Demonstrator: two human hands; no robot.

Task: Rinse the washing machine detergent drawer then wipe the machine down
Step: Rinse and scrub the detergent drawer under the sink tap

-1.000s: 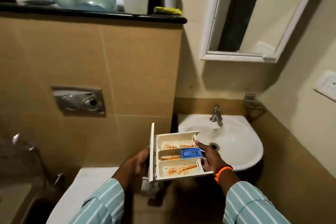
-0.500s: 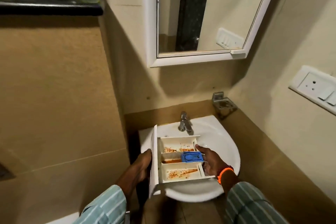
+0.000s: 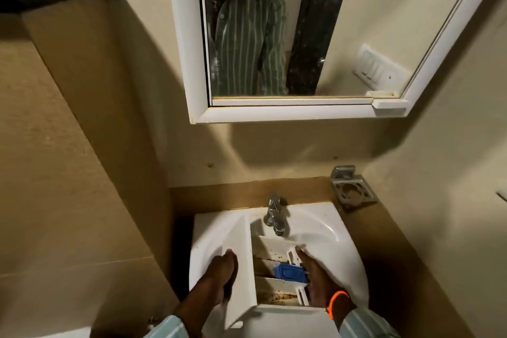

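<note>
From your head camera, you hold the detergent drawer [image 3: 277, 280] between your two hands, over the bowl of the white sink [image 3: 329, 230] and just below the spout of the chrome tap [image 3: 275, 214]. Your left hand [image 3: 219, 274] lies flat against the outer face of the drawer's white front panel [image 3: 238, 261], fingers fairly straight and pressed to it, the panel standing nearly upright between that hand and the compartments. Your right hand [image 3: 318, 280] grips the drawer's opposite, rear end, fingers curled along its edge, with an orange band [image 3: 337, 299] at the wrist. Between your hands the drawer's open top faces you: three compartments run side by side, each showing brownish-orange residue on its floor, and a blue cap [image 3: 289, 273] sits in the middle one, close to your right fingers. Whether any water stands in the compartments cannot be told. Beyond your hands, a white-framed mirror [image 3: 301, 112] hangs on the wall above the tap and reflects a striped shirt, and a metal holder [image 3: 352, 189] is fixed to the wall past your right hand.
</note>
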